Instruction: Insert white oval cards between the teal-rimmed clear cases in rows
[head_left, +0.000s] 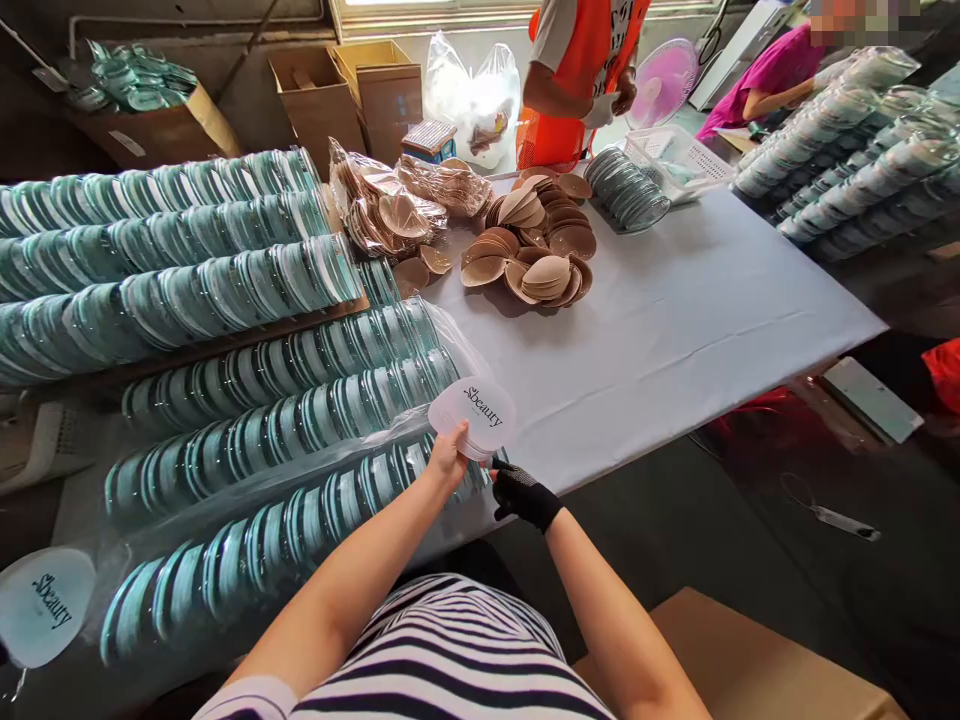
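My left hand (448, 456) is bare and closed, thumb on top, around a small stack of rounded white cards (487, 405) printed "Sbeauty". It holds them over the front end of a row of clear packs. My right hand (525, 496) wears a black glove with a bare fingertip showing. It is at the lower right edge of the cards, the index finger reaching to that edge and the thumb apart below. Rows of clear, rounded packs with white inside (330, 520) lie on the left of the table. Another printed white piece (46, 607) is at the lower left.
Tan cups (551, 275) are heaped on the white table (675, 340), beside plastic-wrapped cups (390, 205). More clear packs (626, 190) and a white basket (694, 165) are at the far end. A person in an orange vest (574, 80) stands there. A cardboard box (742, 660) sits lower right.
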